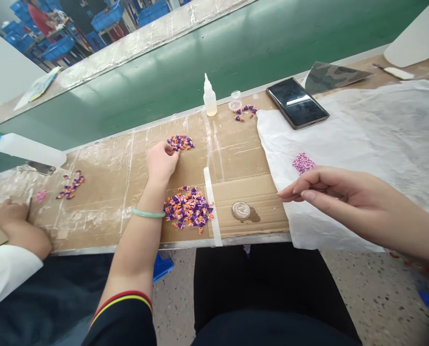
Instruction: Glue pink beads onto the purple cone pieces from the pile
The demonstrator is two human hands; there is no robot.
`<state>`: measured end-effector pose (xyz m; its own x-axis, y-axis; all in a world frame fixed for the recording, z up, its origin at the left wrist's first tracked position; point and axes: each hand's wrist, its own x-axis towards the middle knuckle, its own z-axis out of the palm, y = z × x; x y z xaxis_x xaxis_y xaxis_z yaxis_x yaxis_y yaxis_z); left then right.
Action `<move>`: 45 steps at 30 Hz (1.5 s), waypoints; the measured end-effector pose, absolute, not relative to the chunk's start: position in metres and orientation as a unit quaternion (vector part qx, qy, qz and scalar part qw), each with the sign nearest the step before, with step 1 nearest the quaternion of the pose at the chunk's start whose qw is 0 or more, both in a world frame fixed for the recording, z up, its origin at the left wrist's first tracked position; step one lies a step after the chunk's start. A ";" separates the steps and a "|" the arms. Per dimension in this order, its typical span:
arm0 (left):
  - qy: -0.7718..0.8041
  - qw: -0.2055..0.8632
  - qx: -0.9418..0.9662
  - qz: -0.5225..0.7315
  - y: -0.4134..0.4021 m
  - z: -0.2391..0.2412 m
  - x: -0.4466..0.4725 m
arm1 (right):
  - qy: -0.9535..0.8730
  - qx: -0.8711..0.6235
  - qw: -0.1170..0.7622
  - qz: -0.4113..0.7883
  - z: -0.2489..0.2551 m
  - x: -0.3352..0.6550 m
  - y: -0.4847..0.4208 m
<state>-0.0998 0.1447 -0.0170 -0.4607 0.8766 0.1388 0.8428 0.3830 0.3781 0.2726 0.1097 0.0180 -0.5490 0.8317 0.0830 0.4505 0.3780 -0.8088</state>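
My left hand [161, 162], with a green bangle on its wrist, reaches forward to a small far pile of purple and orange pieces [180, 142]; its fingers are curled at the pile's edge, pinching something I cannot make out. A bigger pile of the same pieces [189, 209] lies close to me beside that forearm. My right hand [329, 192] hovers over the white plastic sheet [361, 139], fingers pressed together around a thin stick-like tool. A cluster of tiny pink beads [302, 163] lies on the sheet just beyond it.
A glue bottle [209, 98], a small clear jar [235, 100], a round lid [241, 210], a white strip [212, 204] and a phone [297, 103] lie on the cardboard-covered bench [102, 192]. Another person's hand [8, 214] works at the left by a small pile [70, 185].
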 end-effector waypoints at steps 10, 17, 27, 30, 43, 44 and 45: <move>0.820 0.071 0.488 0.291 0.135 -0.011 -0.100 | -0.773 -0.424 0.265 0.389 0.020 0.282 0.108; 0.723 0.264 0.404 0.494 0.082 0.014 -0.069 | -0.709 -0.505 0.311 0.382 0.024 0.300 0.107; 0.625 0.450 0.344 0.537 0.034 0.022 -0.029 | -0.789 -0.500 0.257 0.248 -0.007 0.322 0.136; 0.584 0.513 0.364 0.513 0.025 0.022 -0.015 | -0.837 -0.466 0.215 0.189 -0.021 0.317 0.144; 0.494 0.567 0.459 0.472 -0.005 -0.003 0.011 | -0.846 -0.481 0.182 0.139 -0.042 0.298 0.151; 0.491 0.564 0.468 0.470 -0.005 -0.003 0.013 | -0.852 -0.477 0.174 0.127 -0.043 0.298 0.151; 0.490 0.558 0.478 0.468 -0.004 -0.003 0.015 | -0.857 -0.474 0.166 0.117 -0.044 0.298 0.151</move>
<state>0.0152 -0.0044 -0.0030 0.0809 0.9918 -0.0993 -0.0534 0.1038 0.9932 0.2976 0.1513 -0.0440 -0.4949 0.8515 0.1735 0.7742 0.5227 -0.3569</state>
